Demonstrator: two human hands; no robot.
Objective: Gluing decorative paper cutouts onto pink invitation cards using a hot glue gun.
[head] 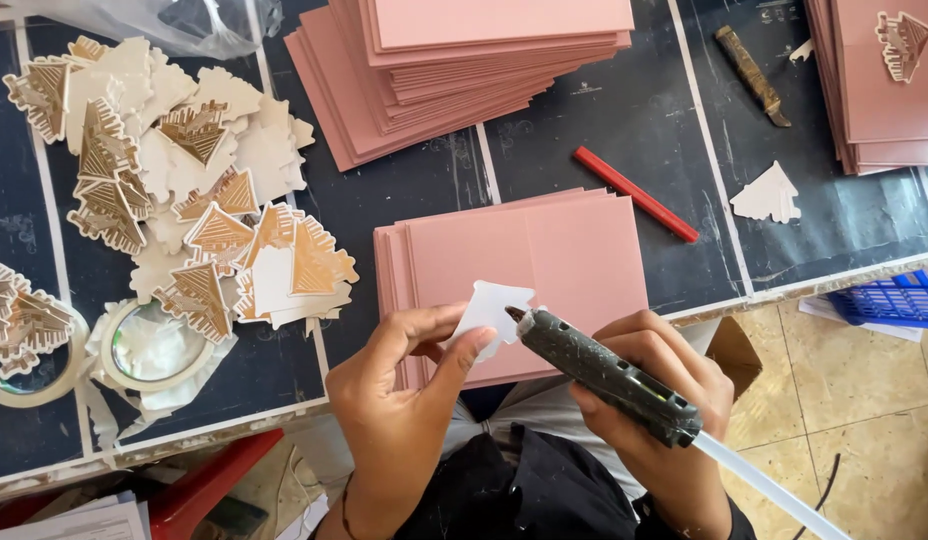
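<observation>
My left hand (404, 400) pinches a small white tree-shaped cutout (492, 312) by its lower edge, plain side up. My right hand (664, 400) grips a dark glue gun (604, 375) with a pale glue stick (764, 485) trailing out of its back. The gun's tip touches the cutout's right edge. Both hands hover over the near edge of a small stack of pink cards (544, 265) on the dark table (624, 110).
A heap of white and gold tree cutouts (184, 190) lies at the left, beside two tape rolls (154, 345). Taller pink card stacks (454, 60) stand at the back and far right (884, 90). A red pencil (636, 194), a lone cutout (769, 195) and a blue basket (889, 297) are to the right.
</observation>
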